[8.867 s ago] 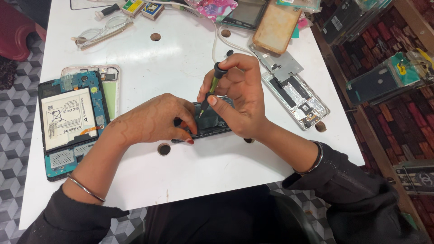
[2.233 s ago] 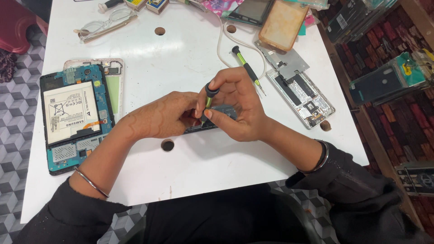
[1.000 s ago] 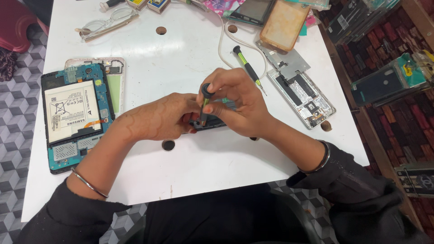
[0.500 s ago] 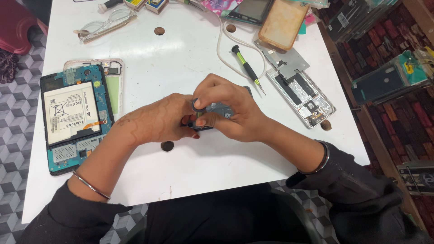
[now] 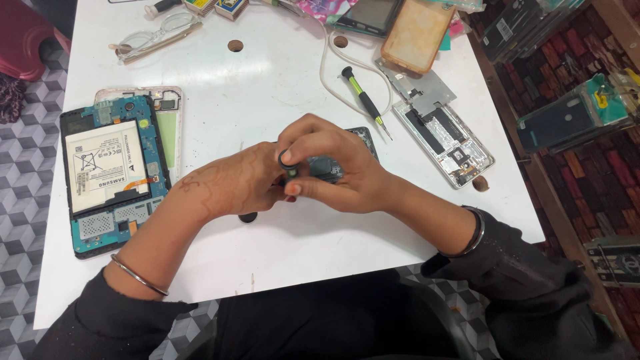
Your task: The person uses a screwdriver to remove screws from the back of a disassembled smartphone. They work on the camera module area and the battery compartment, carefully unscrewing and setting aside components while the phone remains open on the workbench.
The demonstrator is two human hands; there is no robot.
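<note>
My right hand grips a small black-and-green screwdriver, its round black cap poking up between thumb and forefinger. Its tip is hidden under my fingers, over a small dark opened phone lying on the white table. My left hand rests against the phone's left side and steadies it; most of the phone is covered by both hands. A second black-and-green screwdriver lies loose on the table behind my hands.
An opened tablet with its white battery showing lies at the left. A stripped phone frame lies at the right, glasses, a white cable and a tan phone case at the back. Shelves of phone parts stand right.
My right hand has lowered and tipped the screwdriver from upright to nearly flat over the phone. My left hand stays on the phone. Earlier, a second screwdriver appeared on the table behind my hands.
</note>
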